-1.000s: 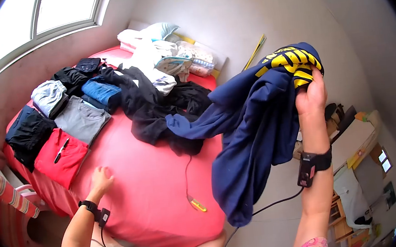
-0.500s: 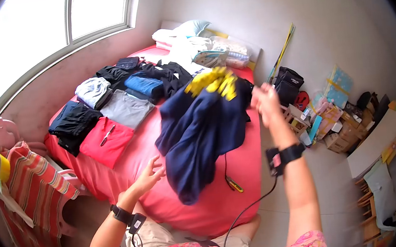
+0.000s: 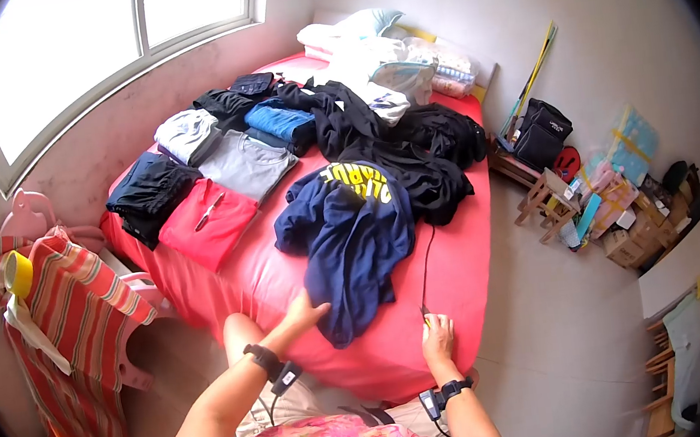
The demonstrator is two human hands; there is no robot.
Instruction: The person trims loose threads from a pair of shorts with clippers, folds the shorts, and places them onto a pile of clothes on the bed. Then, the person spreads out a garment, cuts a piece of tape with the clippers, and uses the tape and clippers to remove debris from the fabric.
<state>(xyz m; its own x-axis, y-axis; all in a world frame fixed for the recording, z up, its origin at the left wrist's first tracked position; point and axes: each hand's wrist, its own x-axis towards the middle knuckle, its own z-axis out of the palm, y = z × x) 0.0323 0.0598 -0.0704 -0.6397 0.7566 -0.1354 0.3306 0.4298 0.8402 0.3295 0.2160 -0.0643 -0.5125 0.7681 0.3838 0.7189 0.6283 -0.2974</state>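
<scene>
A navy garment with yellow lettering [image 3: 356, 235] lies crumpled on the pink-red bed sheet [image 3: 383, 353]. My left hand [image 3: 304, 312] is at its lower left edge, fingers partly hidden; whether it grips the cloth is unclear. To the right, my right hand [image 3: 438, 335] rests low on the bed with its fingers over a small yellow tool [image 3: 426, 318] on a dark cord, most of the tool being hidden. Black clothes [image 3: 413, 168] lie just behind the navy garment. A folded red garment [image 3: 211, 226] with a pen on it sits to the left.
Folded dark clothes [image 3: 150, 194], a grey shirt [image 3: 249, 163] and blue jeans [image 3: 280, 121] lie on the bed's left side. A chair with striped cloth [image 3: 76, 310] stands left. Right of the bed are a wooden stool [image 3: 549, 204], a black bag [image 3: 542, 134] and boxes [image 3: 625, 246].
The navy garment has gone from my raised right hand down onto the bed. My right hand has lowered to the yellow tool, and my left hand has reached the garment's edge.
</scene>
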